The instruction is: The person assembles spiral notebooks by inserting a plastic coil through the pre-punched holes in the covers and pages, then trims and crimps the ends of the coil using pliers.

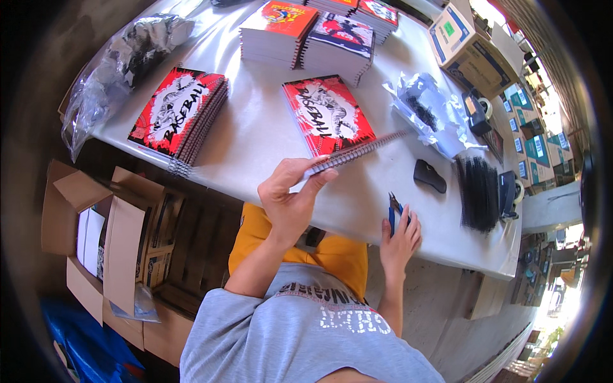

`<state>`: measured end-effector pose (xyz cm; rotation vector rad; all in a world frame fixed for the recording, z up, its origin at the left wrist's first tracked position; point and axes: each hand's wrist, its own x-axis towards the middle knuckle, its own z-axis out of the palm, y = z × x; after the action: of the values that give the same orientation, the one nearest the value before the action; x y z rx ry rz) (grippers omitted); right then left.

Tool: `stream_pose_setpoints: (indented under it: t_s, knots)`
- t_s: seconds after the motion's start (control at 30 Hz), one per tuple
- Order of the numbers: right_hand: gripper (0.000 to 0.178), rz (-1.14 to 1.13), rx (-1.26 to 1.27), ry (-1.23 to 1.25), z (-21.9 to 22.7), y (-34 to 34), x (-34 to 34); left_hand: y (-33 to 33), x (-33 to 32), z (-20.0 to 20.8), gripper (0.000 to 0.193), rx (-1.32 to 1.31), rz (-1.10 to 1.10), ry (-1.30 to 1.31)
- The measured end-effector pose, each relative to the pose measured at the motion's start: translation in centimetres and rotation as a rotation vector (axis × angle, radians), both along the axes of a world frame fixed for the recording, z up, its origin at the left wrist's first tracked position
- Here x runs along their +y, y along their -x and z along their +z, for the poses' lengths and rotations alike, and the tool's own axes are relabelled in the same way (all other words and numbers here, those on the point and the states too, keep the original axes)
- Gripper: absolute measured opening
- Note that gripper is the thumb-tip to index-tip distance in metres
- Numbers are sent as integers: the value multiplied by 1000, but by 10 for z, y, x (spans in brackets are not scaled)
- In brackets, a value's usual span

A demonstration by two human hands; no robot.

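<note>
pinching a spiral-bound notebook (356, 153) by its near end: left grip (287, 191), head view. grip narrow, digits on both sides. notebook held over the desk (252, 121), seen nearly edge-on, coil showing, slanting away rightward from the grip; far end blurred.

right grip (401, 237), lower and to the right, at the desk's near edge. blue-handled cutters (392, 216) between thumb and fingers, metal tips pointing away from the body. touching, seemingly; cannot tell how firmly they are held.

just beyond the left grip, partly behind the held notebook: red-covered notebook (329, 112), lying flat. left of the same grip, farther out: stack of red-covered notebooks (179, 112), coils along its right side. well beyond: thick orange-topped stack (276, 41), dark blue-topped stack (338, 45) beside it.

near the right grip, ahead and slightly right: black rounded object (430, 177). farther right: bundle of black coils (477, 195), tape dispenser (509, 195) next to it. beyond those, crumpled pale wrapping (440, 127) with more black coils (421, 112) in it.

below and left of the left grip, off the desk: cardboard box (121, 255), flaps up.
</note>
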<state>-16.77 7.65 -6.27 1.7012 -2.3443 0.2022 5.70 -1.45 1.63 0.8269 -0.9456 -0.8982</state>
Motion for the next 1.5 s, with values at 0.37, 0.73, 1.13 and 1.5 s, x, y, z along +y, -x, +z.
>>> stream_pose_setpoints:
  t_s: [0.37,0.73,1.13,1.5]
  knots:
    - [36,599,-515,307,145,-72,-10,13,0,6,32,-592,320,453]
    - [39,695,-1200,31,132,-66,-19,11,0,6,38,-746,383,571]
    - [46,-60,-409,-296,59,-6,-22,-28,-13,-5,24,134,84,-12]
    - [44,607,-1470,296,67,-74,-136,-92,-2,14,25,524,-85,98]
